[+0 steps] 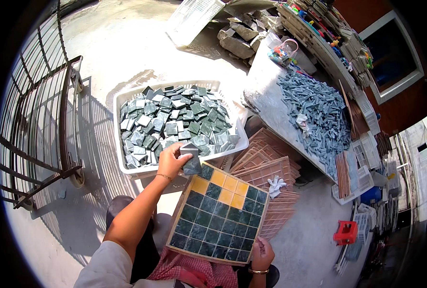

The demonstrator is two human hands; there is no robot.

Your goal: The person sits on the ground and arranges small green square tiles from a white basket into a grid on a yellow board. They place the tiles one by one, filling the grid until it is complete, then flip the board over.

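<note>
My left hand point(171, 161) pinches dark green-grey stone tiles point(191, 160), apparently a small stack, over the near edge of a white plastic basket point(118, 139). A heap of loose square tiles point(172, 126), dark green to pale grey, fills that basket. Across my lap lies a gridded tray point(215, 216), tilted. Dark green squares cover most of it, and several yellow squares point(226, 186) show toward its far side. My right hand point(262, 254) grips the tray's near right corner, its fingers partly hidden beneath the edge.
Reddish-brown gridded trays point(266, 161) lie stacked at the right, with a white glove point(276, 186) on them. Behind, a board point(266, 91) bears a pile of narrow grey stone strips point(314, 117). A metal rack on wheels point(62, 120) stands left; a red crate point(345, 233) sits far right.
</note>
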